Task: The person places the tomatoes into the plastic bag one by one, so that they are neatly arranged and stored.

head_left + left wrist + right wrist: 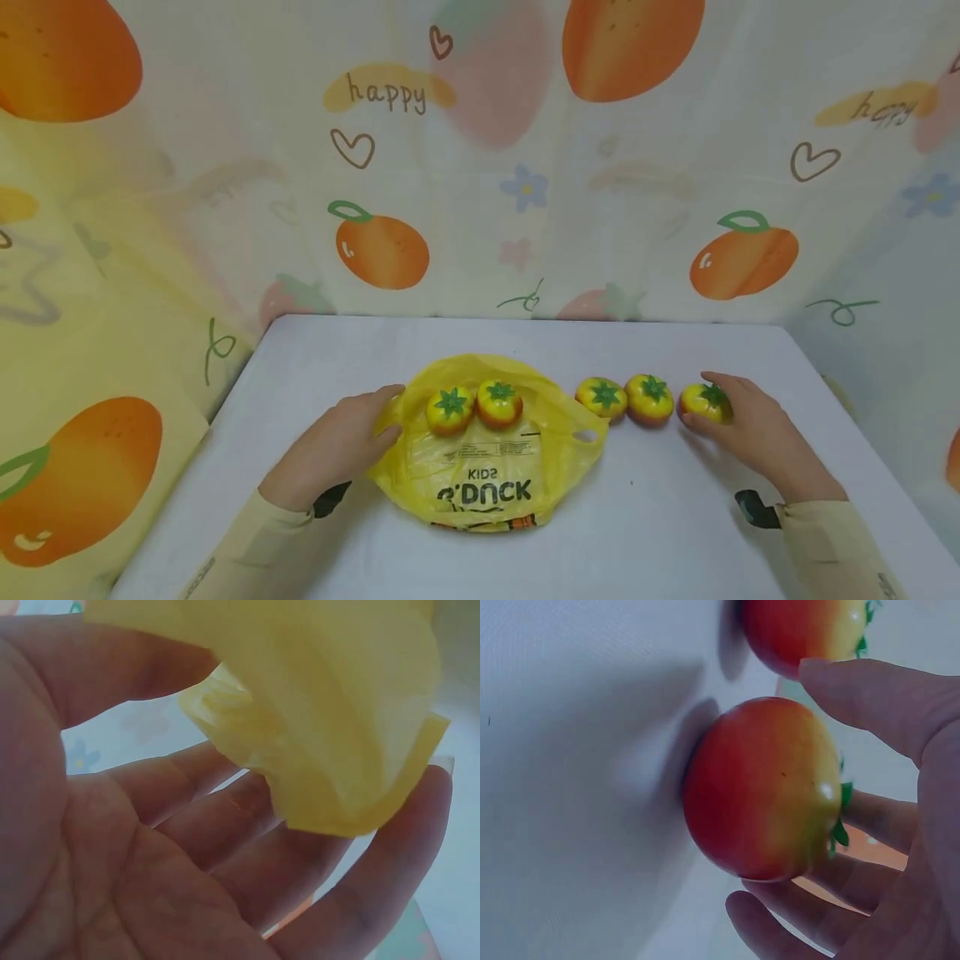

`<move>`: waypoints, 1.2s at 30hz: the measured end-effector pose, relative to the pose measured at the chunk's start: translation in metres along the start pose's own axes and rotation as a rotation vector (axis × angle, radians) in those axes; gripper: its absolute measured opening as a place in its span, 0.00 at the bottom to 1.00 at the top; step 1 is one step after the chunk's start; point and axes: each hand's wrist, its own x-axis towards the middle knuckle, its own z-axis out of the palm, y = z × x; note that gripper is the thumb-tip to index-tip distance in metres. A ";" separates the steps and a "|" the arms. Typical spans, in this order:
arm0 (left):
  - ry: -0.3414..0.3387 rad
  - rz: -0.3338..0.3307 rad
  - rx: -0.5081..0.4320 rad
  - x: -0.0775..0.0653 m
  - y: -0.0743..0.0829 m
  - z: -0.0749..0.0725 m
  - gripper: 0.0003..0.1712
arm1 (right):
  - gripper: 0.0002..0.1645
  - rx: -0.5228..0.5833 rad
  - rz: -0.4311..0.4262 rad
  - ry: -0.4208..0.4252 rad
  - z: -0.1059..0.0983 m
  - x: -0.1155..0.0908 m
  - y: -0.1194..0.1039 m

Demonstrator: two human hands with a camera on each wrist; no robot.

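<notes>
A yellow plastic bag point(487, 467) with dark print lies spread on the table. My left hand point(337, 446) is at its left edge, with the bag's yellow film point(337, 735) between the spread thumb and fingers. Two tomato-like fruits, one left point(450, 411) and one right point(499, 404), show uncovered on the bag; each has a green star-shaped top. At the far right, my right hand point(757, 429) is around another red-and-yellow tomato-like fruit point(761, 787). Its thumb stands apart from the fruit in the right wrist view, and the fingers are partly behind it.
Two more tomato-like fruits, one point(602, 397) by the bag's right corner and one point(649, 400) beside it, stand in a row toward my right hand. The white table point(637, 533) ends at a patterned cloth point(465, 192) behind.
</notes>
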 end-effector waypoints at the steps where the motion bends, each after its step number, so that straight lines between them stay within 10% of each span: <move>1: 0.006 0.003 0.002 0.000 -0.001 0.000 0.33 | 0.57 0.000 0.004 -0.002 0.001 0.001 0.000; 25: 0.029 0.019 0.017 -0.003 0.003 0.004 0.32 | 0.53 -0.020 0.034 -0.019 0.000 0.001 -0.006; 36: 0.040 0.042 0.030 -0.003 0.005 0.004 0.32 | 0.49 -0.036 -0.151 0.055 -0.022 -0.010 -0.051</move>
